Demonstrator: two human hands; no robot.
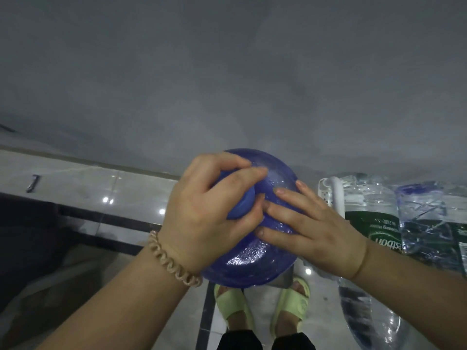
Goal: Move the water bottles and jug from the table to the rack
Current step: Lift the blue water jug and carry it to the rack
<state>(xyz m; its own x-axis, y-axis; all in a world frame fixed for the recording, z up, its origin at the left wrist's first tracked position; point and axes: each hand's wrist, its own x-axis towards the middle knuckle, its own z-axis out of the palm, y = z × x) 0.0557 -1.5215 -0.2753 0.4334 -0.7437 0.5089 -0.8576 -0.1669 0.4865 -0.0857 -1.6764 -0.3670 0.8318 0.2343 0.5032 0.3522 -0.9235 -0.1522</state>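
Observation:
A big blue water jug (255,258) is seen from above, close in front of me, over my feet. My left hand (204,213) is wrapped around its blue cap and neck. My right hand (308,228) lies with flat fingers against the jug's shoulder on the right. To the right lie clear plastic water bottles (419,218) with green labels, on a white rack (334,195). Another clear bottle (369,317) shows lower right, under my right forearm.
A grey wall fills the upper half. Glossy tiled floor (75,180) with a dark stripe runs at the left, and a small dark object (32,183) lies on it. My feet in pale green sandals (262,306) stand right below the jug.

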